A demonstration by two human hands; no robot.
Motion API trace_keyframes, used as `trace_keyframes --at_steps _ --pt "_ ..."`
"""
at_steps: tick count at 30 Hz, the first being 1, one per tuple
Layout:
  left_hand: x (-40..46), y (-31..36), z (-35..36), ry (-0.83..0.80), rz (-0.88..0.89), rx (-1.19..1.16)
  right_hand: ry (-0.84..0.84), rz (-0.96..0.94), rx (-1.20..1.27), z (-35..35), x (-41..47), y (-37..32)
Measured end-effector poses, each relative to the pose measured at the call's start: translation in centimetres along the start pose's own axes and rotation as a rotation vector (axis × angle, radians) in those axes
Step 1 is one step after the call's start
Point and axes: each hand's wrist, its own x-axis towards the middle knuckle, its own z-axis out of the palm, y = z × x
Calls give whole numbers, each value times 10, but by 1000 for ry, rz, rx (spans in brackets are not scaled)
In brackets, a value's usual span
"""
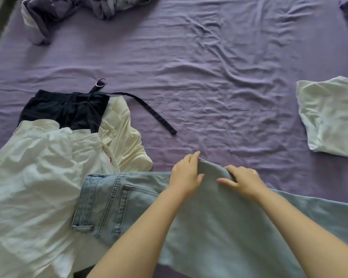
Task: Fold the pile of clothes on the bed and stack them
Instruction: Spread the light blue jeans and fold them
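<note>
Head cam: both hands, left hand [186,174] & right hand [242,180], fingers pinching jeans [219,227] edge, lower centre; pull taut, align legs before folding.

Matt pale-blue denim jeans [219,217], creased matt purple cloth bedsheet [209,67], shiny metal belt ring [101,82], soft white cotton top [331,115]
</note>
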Motion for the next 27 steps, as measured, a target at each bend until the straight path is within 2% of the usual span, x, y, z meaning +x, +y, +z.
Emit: trace_keyframes --at_steps 2,5,7,11,14,18,20,21,24,25,27 --pt "14 19 0 -39 76 147 -53 -33 -30 -1 -8 27" --pt "32 50 6 -204 207 340 -81 -87 -53 -2 -18 57" --pt "39 70 14 -324 232 430 -63 -108 -123 -3 -27 75" --pt "45 100 30 -462 188 570 -52 -68 -190 -6 -50 121" --pt "49 111 35 -523 119 605 -109 -18 -217 -11 -69 159" --pt "57 124 26 -655 -43 491 -242 38 -173 -29 -93 196" --pt "62 129 21 -656 -31 418 -232 104 -101 -49 -103 211" --pt "65 133 21 -616 14 417 -172 126 -106 -60 -105 217" --pt "75 148 30 -460 129 471 122 85 -249 -73 -101 231" --pt "78 153 36 -453 126 463 158 76 -256 -72 -98 236" --pt "86 164 49 -492 77 426 92 118 -207 -68 -95 247"
